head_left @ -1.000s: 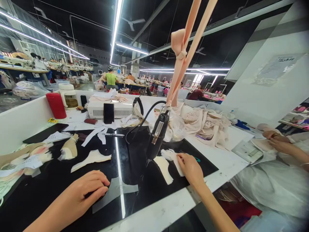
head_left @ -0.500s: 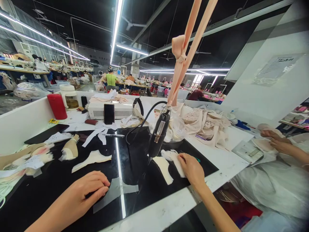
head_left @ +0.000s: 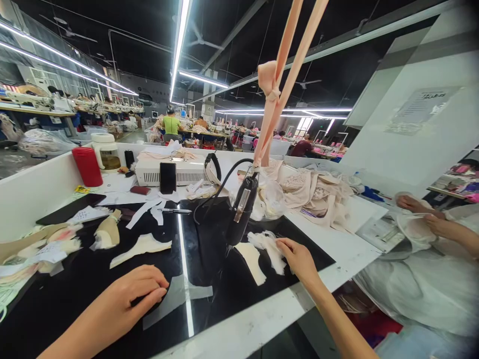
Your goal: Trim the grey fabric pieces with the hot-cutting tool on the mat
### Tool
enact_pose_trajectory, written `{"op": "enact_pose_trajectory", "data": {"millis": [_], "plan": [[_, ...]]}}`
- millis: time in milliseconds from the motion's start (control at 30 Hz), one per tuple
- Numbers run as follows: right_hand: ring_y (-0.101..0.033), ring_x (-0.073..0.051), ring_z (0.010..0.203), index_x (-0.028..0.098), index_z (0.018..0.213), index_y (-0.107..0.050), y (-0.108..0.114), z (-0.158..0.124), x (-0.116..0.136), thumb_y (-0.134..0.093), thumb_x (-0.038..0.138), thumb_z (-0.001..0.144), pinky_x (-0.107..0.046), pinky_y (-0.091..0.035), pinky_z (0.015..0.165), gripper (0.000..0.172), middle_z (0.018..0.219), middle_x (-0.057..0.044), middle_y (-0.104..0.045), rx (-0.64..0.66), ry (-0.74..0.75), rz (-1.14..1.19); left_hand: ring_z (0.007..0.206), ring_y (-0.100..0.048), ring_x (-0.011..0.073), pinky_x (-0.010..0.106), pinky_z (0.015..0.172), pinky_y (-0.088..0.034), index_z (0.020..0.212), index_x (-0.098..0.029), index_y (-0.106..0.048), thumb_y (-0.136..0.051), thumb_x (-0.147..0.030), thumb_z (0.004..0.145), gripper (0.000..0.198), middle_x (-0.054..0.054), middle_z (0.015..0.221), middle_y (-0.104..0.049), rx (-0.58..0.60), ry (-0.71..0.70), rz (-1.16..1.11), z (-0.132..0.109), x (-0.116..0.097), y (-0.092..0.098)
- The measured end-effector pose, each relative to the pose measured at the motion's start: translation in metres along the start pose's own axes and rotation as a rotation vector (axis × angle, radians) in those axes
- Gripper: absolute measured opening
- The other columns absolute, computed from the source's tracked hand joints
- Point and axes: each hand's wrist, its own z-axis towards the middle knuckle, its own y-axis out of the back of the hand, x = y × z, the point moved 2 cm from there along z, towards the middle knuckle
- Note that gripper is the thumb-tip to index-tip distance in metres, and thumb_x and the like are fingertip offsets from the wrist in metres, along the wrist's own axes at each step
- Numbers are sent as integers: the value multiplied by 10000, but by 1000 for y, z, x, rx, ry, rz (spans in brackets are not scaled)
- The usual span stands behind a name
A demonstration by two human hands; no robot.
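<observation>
I see the left hand (head_left: 129, 301) released, loosely curled, palm hidden, beside sheer fabric (head_left: 170, 304) on the black board (head_left: 209, 324); right hand (head_left: 298, 257) at white scraps (head_left: 270, 249), grasp unclear. I can't read the wall notice (head_left: 419, 110).

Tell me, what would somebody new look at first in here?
Probably the black tool in the middle, hanging by its cord end from knotted peach straps. Below it on the black mat, the left hand rests beside a see-through piece, and the right hand touches ragged white material. A bright red container stands at the back left.
</observation>
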Motion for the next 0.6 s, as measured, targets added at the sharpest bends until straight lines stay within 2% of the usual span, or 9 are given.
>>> {"op": "enact_pose_trajectory", "data": {"millis": [100, 233, 367, 600], "plan": [[-720, -253, 1110, 202, 1303, -684, 1, -1, -1, -690, 403, 1038, -447, -632, 939, 333, 1334, -88, -699, 109, -68, 53, 1056, -740, 169, 192, 941, -580, 899, -269, -773, -568, -366, 1074, 287, -8, 1085, -778, 9, -1, 1, -1, 1, 0], [-719, -261, 1117, 196, 1301, -686, 6, 0, 0, -694, 411, 1034, -453, -630, 943, 343, 1333, -85, -699, 164, -135, 128, 1031, -747, 173, 196, 915, -591, 891, -269, -778, -579, -365, 1065, 281, -5, 1069, -782, -16, 2, -13, 0, -1, 1], [-716, -279, 1131, 189, 1304, -687, 7, 2, -2, -704, 418, 1026, -459, -629, 946, 360, 1339, -79, -696, 176, -188, 214, 1000, -754, 179, 199, 894, -601, 853, -262, -777, -589, -362, 1052, 291, 1, 1049, -788, -47, -6, -22, 3, -4, 3], [-711, -287, 1145, 185, 1315, -683, 6, 1, -10, -710, 411, 1022, -467, -626, 954, 371, 1353, -80, -690, 161, -238, 387, 1003, -753, 181, 195, 884, -601, 817, -253, -761, -580, -379, 1054, 324, 9, 1060, -787, -34, 4, -12, 3, -2, 4]]}}
